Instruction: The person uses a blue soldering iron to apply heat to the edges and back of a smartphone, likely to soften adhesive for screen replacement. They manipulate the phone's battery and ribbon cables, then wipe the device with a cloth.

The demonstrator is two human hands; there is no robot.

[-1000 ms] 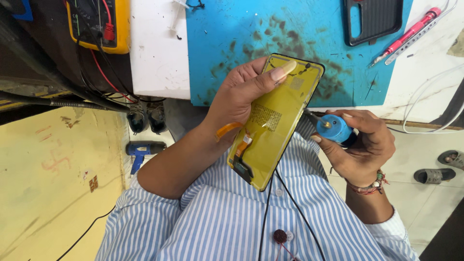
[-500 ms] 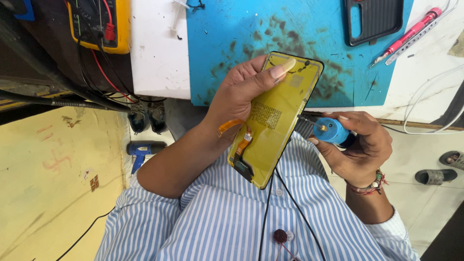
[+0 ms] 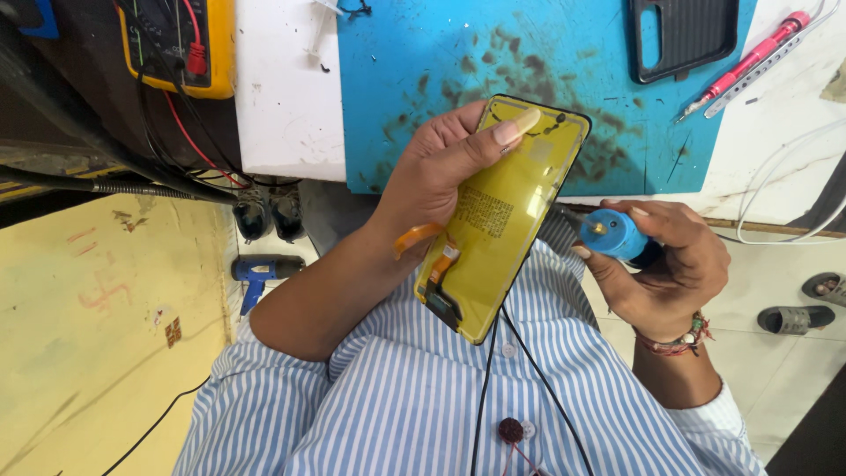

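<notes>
Holding the panel (image 3: 500, 231) tilted, back face up, the left hand (image 3: 441, 172) is wrapped round its left edge with the thumb pressed flat near the top, so the right edge stays exposed to the tool. Panel sits above the lap, top end over the blue mat (image 3: 564, 53). Right hand (image 3: 665, 260) is closed round a blue tool (image 3: 614, 233), tip touching the panel's right edge. Orange flex (image 3: 416, 236) hangs loose at the left.

Versus a second ago: tool sits a little higher along the edge; panel grip unchanged.
</notes>
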